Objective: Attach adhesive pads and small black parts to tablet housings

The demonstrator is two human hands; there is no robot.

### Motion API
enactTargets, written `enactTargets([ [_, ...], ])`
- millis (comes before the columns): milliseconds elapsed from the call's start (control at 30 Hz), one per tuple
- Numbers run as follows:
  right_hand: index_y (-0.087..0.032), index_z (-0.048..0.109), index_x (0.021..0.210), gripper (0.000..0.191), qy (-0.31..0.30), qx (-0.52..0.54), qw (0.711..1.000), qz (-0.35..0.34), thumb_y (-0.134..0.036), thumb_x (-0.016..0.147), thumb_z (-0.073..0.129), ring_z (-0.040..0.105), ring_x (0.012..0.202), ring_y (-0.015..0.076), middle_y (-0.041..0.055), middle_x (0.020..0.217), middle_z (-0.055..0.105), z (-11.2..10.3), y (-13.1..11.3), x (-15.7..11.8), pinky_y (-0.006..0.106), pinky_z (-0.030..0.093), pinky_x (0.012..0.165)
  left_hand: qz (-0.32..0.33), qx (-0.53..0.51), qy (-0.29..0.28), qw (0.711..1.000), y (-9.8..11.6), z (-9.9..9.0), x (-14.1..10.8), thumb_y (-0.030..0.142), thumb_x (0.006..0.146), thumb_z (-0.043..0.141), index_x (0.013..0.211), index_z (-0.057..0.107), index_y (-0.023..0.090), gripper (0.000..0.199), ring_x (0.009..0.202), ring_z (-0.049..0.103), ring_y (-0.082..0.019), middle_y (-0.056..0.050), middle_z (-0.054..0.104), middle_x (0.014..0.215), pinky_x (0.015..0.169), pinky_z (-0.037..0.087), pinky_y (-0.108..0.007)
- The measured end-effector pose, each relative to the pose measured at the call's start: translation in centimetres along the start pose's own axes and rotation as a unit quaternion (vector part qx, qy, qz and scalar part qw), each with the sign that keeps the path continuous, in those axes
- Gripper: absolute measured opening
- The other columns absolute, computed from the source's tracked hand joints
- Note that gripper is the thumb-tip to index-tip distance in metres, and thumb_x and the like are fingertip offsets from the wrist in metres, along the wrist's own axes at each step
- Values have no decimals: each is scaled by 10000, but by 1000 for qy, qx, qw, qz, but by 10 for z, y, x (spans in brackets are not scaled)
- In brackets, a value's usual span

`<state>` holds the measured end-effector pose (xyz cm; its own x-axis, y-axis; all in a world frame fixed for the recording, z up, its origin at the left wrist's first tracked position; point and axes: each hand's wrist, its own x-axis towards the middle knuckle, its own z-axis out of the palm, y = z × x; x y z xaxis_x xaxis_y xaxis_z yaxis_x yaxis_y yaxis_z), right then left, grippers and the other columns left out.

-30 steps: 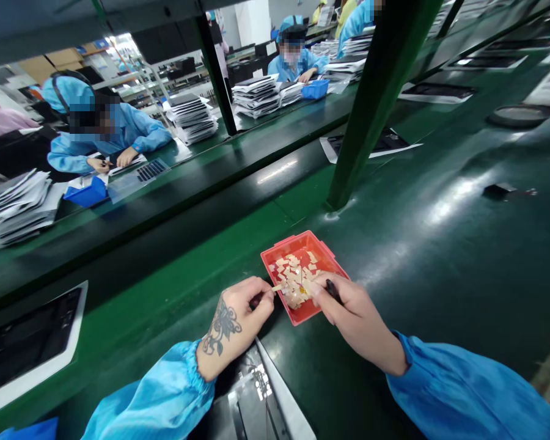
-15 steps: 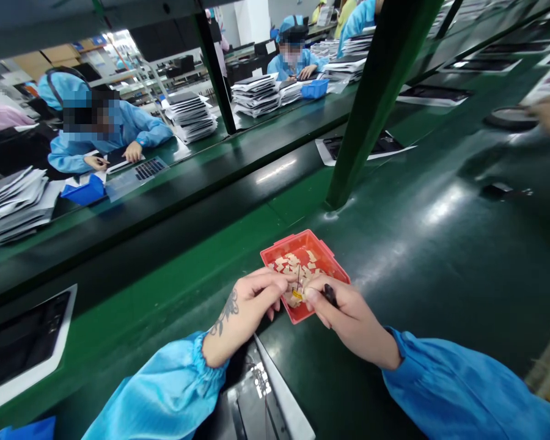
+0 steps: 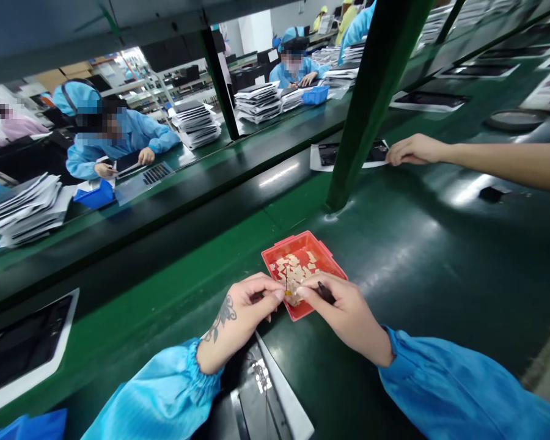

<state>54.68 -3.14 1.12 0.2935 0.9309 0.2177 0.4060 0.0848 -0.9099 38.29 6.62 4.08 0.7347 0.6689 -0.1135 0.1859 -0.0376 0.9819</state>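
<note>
Over a red tray (image 3: 327,260) holding many small beige pieces (image 3: 293,266), my two hands are close together. My left hand (image 3: 256,300) pinches a small yellow-and-black part (image 3: 288,293), from which a thin dark strand sticks up. My right hand (image 3: 334,305) is closed around a dark-handled tool (image 3: 325,292); its tip is hidden by the fingers. Below my left hand, a black panel (image 3: 252,391) on white paper lies partly under my left sleeve.
A green post (image 3: 362,104) rises beyond the tray. Another person's hand (image 3: 410,150) touches a panel on white paper (image 3: 323,160) behind it. Another panel (image 3: 27,342) lies at left, above a blue bin (image 3: 36,425). Two people in blue work across the bench.
Another person's arm has reached in from the right to the panel behind the post. My left hand has drawn slightly left, with the yellow part now at its fingertips.
</note>
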Motion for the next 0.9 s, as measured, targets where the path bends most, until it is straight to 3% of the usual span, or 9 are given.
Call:
enactTargets([
  [100,-206,686,897,113,2,8,999,-41,-265,882,590,652,810,182,36,923,702,2,0,-1,296,527,728,55,76,16,995,1,2,-2,285,852,597,843,706,142,179,635,517,-108,-33,585,769,565,423,-214],
  [267,-199,711,881,121,-27,24,999,-37,-224,872,593,669,784,170,24,875,718,1,-3,0,285,545,740,115,155,20,981,2,5,-4,239,862,568,855,719,139,182,718,574,-141,-56,633,782,659,439,-242],
  [567,-189,713,829,172,-77,19,996,-50,-171,877,549,642,703,151,12,789,699,-2,-3,2,258,513,654,88,151,-2,985,1,4,-5,232,857,565,855,722,125,190,725,586,-152,-66,641,791,675,448,-249],
  [900,-176,685,820,142,-64,-29,993,-99,-128,835,551,615,674,146,14,737,669,1,5,0,257,473,621,35,107,-20,993,-3,1,-4,251,848,575,845,727,127,196,672,516,-124,-47,600,771,600,387,-229],
])
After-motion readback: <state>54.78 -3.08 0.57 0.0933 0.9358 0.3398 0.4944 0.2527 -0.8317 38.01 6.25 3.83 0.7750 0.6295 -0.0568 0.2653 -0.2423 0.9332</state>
